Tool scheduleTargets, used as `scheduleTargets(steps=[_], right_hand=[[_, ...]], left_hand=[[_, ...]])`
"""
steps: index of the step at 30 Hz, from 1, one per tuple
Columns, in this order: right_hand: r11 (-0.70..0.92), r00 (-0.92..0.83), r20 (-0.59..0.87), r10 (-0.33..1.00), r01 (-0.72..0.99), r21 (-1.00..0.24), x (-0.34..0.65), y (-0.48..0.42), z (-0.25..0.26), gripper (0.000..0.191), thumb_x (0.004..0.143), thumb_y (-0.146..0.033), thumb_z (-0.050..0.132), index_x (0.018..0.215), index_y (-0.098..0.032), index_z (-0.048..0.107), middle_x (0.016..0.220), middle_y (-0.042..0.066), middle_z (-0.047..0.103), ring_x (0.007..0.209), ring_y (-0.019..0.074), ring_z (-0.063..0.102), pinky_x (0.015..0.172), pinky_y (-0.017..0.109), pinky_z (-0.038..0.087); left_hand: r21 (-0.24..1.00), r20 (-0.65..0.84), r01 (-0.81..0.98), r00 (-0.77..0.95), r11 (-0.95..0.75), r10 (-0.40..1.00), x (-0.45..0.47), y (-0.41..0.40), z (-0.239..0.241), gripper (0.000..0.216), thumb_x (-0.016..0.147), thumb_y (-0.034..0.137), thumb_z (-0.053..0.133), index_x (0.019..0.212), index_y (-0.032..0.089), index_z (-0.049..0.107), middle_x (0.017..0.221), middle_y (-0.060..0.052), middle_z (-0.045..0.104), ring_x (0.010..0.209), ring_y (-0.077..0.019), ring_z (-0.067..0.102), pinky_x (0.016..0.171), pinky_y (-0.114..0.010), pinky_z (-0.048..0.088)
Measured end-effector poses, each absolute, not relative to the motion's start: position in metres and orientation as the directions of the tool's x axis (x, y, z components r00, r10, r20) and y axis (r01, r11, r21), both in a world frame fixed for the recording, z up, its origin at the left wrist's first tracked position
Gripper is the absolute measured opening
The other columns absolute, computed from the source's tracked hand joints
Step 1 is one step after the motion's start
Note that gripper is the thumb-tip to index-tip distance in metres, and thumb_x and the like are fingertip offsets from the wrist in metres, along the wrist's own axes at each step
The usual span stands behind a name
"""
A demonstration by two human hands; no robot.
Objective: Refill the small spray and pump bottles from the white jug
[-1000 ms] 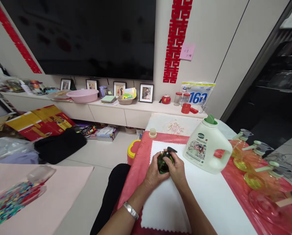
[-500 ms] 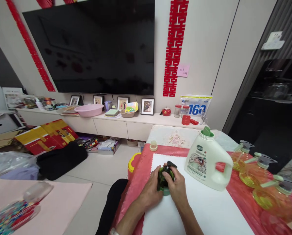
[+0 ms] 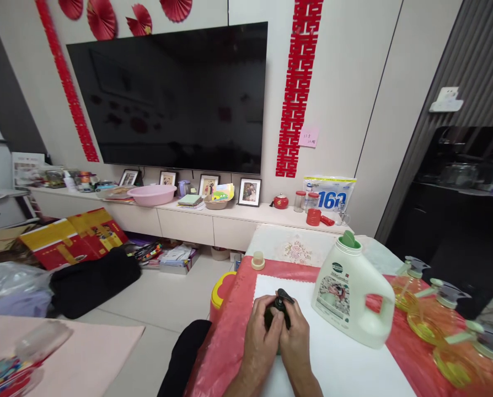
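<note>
Between my two hands is a dark green pump bottle (image 3: 280, 302), its black pump head pointing up and to the right. My left hand (image 3: 256, 337) wraps the bottle's left side, and my right hand (image 3: 296, 339) closes round its right side, with the thumbs meeting in front. Most of the bottle's body is hidden by the fingers. To the right stands a large pale green detergent jug (image 3: 354, 300) with a green spout and no cap on it. A cream-coloured cap (image 3: 257, 260) lies on the red tablecloth (image 3: 225, 342) beyond my left hand.
A white sheet (image 3: 354, 364) covers part of the table under my hands. Along the right edge stand several clear pump bottles (image 3: 437, 314) holding yellow liquid. A red and yellow stool (image 3: 221, 292) stands left of the table. Behind is a low cabinet (image 3: 184, 223) below a television.
My view has tilted upward a little. Both hands have drawn closer together round the pump bottle, covering more of its body, and the right forearm has swung more upright.
</note>
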State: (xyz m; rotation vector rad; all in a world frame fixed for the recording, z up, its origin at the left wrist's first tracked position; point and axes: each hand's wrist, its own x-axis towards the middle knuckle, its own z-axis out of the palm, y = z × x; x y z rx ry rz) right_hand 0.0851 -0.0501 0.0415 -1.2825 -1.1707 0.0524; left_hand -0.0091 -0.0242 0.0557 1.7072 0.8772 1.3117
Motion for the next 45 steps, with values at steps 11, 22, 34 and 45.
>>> scheduleTargets(steps=[11, 22, 34, 45], right_hand=[[0.364, 0.435, 0.640, 0.633, 0.562, -0.743, 0.092, -0.053, 0.033, 0.034, 0.094, -0.033, 0.047, 0.115, -0.018, 0.069, 0.113, 0.010, 0.067, 0.105, 0.0214, 0.068, 0.086, 0.031, 0.061], [0.337, 0.352, 0.496, 0.794, 0.424, -0.841, 0.103, -0.064, 0.042, 0.039, 0.099, -0.045, 0.049, 0.125, -0.021, 0.068, 0.128, 0.007, 0.062, 0.124, 0.0181, 0.059, 0.100, 0.024, 0.054], [0.355, 0.438, 0.495, 0.750, 0.365, -0.861, 0.103, -0.055, 0.033, 0.037, 0.091, -0.033, 0.050, 0.120, -0.016, 0.067, 0.120, 0.007, 0.065, 0.113, 0.0151, 0.064, 0.095, 0.020, 0.054], [0.352, 0.477, 0.520, 0.708, 0.399, -0.847, 0.100, -0.051, 0.030, 0.034, 0.087, -0.031, 0.053, 0.113, -0.015, 0.067, 0.113, 0.009, 0.063, 0.104, 0.0156, 0.064, 0.092, 0.024, 0.055]], left_hand=[[0.909, 0.320, 0.186, 0.263, -0.373, 0.910, -0.006, -0.020, 0.077, 0.019, 0.081, 0.034, 0.061, 0.096, 0.024, 0.068, 0.100, -0.008, 0.072, 0.094, -0.0272, 0.070, 0.083, -0.041, 0.055], [0.898, 0.310, 0.230, 0.271, -0.374, 0.911, -0.008, -0.023, 0.079, 0.021, 0.085, 0.034, 0.058, 0.101, 0.026, 0.068, 0.105, -0.006, 0.071, 0.101, -0.0268, 0.068, 0.088, -0.040, 0.053], [0.882, 0.224, 0.344, 0.298, -0.323, 0.928, -0.008, -0.026, 0.087, 0.019, 0.089, 0.030, 0.050, 0.105, 0.022, 0.056, 0.110, -0.008, 0.072, 0.103, -0.0229, 0.071, 0.087, -0.036, 0.052], [0.817, 0.142, 0.510, 0.273, -0.268, 0.951, -0.003, -0.026, 0.100, 0.009, 0.085, 0.028, 0.058, 0.092, 0.023, 0.056, 0.102, -0.003, 0.065, 0.094, -0.0191, 0.069, 0.077, -0.028, 0.048]])
